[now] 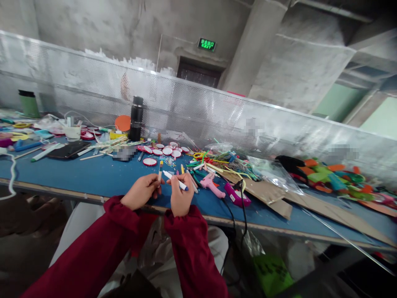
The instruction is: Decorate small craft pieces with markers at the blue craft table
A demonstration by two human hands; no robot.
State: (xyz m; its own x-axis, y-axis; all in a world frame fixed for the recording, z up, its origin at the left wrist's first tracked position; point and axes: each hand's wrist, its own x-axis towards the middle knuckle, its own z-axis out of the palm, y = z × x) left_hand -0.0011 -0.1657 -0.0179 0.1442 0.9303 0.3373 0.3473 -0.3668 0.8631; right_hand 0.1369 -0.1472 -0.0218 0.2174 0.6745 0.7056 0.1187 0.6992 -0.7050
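My left hand [141, 191] is closed on a thin wooden stick [160, 171], held upright with its yellow-coloured end at the top. In my right hand [181, 198] is a white marker pen [168, 175], gripped like a pen. Its blue end points back toward my palm, and its other end leans toward the stick; I cannot tell whether the two touch. Both hands are over the front edge of the blue table [93, 177]. Just beyond them lies a round white disc with a red rim [149, 162]. A pink glue gun [211, 184] rests right of my right hand.
Several red-rimmed discs [167, 151] and a black bottle [136, 119] stand behind. To the right are a purple device [236, 195], hanging black cables [243, 211], coloured pipe cleaners [231, 159] and cardboard [263, 191]. A perforated metal screen [192, 107] runs along the back.
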